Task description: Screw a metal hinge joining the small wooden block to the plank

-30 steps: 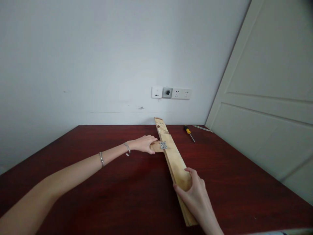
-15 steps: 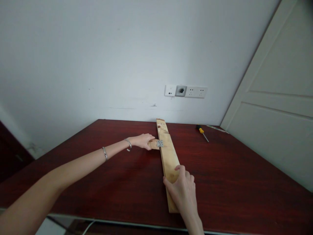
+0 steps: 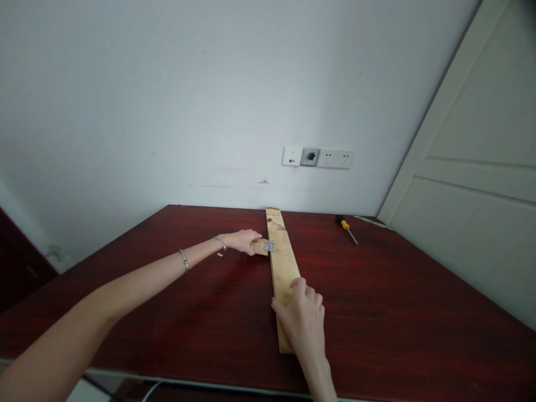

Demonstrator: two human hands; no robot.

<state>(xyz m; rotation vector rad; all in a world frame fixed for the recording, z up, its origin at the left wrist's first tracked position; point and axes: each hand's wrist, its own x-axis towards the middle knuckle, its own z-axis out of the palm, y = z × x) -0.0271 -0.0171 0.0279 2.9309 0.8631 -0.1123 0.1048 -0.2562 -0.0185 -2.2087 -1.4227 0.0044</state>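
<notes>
A long wooden board lies on the table, pointing away from me toward the wall. A metal hinge joins its left edge to a short wooden block. My left hand is closed around the block's outer end, thumb on the near side. Across the near part of the board lies my right hand, gripping both long edges between thumb and fingers. The hinge's screws are too small to make out.
A screwdriver with a black and yellow handle lies at the back right of the dark red table. Beside it is a thin pale strip. Wall sockets sit above the table, and a white door stands at the right.
Both hands have shifted slightly left with the board and block. The board's near end has also moved a little away from me. The screwdriver stays in place.
</notes>
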